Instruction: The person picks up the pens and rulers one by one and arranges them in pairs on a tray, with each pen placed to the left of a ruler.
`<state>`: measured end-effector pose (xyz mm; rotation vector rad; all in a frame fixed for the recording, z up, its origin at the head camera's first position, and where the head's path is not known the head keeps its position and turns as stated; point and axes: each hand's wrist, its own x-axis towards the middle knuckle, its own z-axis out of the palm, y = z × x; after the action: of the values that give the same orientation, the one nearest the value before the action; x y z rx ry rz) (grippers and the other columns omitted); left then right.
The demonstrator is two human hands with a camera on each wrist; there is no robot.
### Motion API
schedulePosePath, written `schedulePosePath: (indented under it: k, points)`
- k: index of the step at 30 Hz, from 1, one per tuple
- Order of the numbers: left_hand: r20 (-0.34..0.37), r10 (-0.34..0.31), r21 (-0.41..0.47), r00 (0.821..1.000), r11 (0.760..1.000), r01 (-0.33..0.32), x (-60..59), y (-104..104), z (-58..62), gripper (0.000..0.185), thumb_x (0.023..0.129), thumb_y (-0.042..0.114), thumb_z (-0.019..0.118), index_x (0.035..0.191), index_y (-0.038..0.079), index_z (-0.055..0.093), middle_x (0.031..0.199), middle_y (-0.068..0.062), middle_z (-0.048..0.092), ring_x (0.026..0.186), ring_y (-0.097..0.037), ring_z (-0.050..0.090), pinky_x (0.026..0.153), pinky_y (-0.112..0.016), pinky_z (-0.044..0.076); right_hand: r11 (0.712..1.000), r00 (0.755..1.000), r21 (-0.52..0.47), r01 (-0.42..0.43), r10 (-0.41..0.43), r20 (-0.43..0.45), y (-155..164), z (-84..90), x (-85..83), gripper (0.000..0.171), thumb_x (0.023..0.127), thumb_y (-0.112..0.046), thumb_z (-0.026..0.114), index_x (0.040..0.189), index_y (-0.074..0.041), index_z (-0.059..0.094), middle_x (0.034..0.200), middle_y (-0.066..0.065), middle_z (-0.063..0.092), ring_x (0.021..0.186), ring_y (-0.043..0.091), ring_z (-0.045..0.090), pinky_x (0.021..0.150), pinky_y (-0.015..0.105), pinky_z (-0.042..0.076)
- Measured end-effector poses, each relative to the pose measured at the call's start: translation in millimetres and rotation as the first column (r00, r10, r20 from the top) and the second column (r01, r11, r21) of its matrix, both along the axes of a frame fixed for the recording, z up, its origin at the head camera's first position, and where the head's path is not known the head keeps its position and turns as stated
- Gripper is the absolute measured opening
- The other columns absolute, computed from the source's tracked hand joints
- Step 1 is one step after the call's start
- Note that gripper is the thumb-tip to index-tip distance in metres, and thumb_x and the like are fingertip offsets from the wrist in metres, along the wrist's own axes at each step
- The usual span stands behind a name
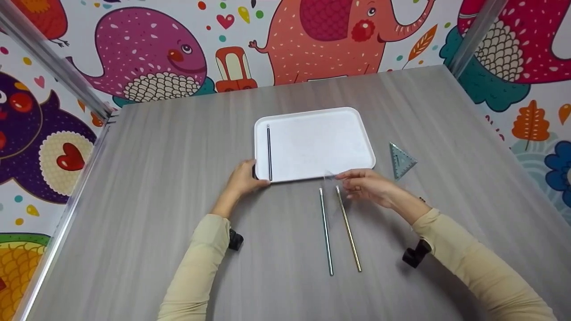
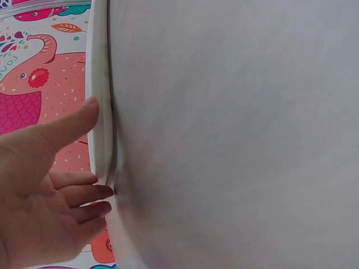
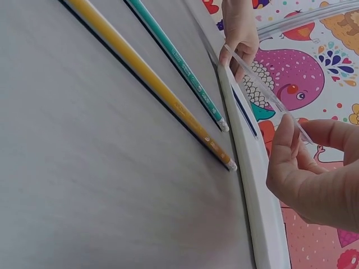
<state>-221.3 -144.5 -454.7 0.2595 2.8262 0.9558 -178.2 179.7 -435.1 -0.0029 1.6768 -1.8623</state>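
Observation:
A white tray (image 1: pixel 316 142) lies on the table with a dark pencil (image 1: pixel 269 154) along its left side. My left hand (image 1: pixel 243 179) grips the tray's near left corner, the thumb (image 2: pixel 84 120) against the rim and the fingers around the side. My right hand (image 1: pixel 368 187) pinches a clear plastic ruler (image 3: pixel 269 92) between thumb and fingertips, by the tray's near edge; its transparency makes the outline faint in the head view. Below it on the table lie a green pencil (image 1: pixel 326 232) and a gold pencil (image 1: pixel 348 229), their eraser ends toward the tray.
Right of the tray lies a clear greenish set square (image 1: pixel 401 161). The grey wood-look table (image 1: pixel 178 147) is bounded by walls printed with cartoon animals at the back and sides. A metal strip (image 1: pixel 67 205) runs down the left edge.

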Motion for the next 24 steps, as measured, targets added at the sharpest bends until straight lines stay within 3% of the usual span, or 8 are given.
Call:
schedulePosePath:
  k: [8,24]
  points:
    - [0.001,-0.003,0.014,1.0,1.0,0.003,0.4,-0.6,1.2,0.058,0.07,0.017,0.077,0.118,-0.006,0.054,0.117,-0.024,0.055,0.11,-0.035,0.05,0.096,-0.044,0.036,0.998,0.999,-0.04,0.038,-0.037,0.029,-6.7,-1.3,-3.7,0.02,0.088,0.002,0.049,0.102,-0.006,0.062,0.077,0.0,0.061,0.069,0.009,0.057,0.069,0.024,0.051]
    - [0.004,-0.003,0.011,1.0,1.0,0.003,-0.1,-0.1,-0.3,0.06,0.07,0.017,0.077,0.119,-0.005,0.053,0.118,-0.024,0.055,0.111,-0.036,0.049,0.098,-0.044,0.035,0.996,0.996,-0.012,0.085,-0.085,0.013,-24.5,-0.9,-18.1,0.033,0.087,0.002,0.05,0.119,0.007,0.049,0.075,-0.001,0.057,0.065,0.008,0.056,0.065,0.021,0.051]
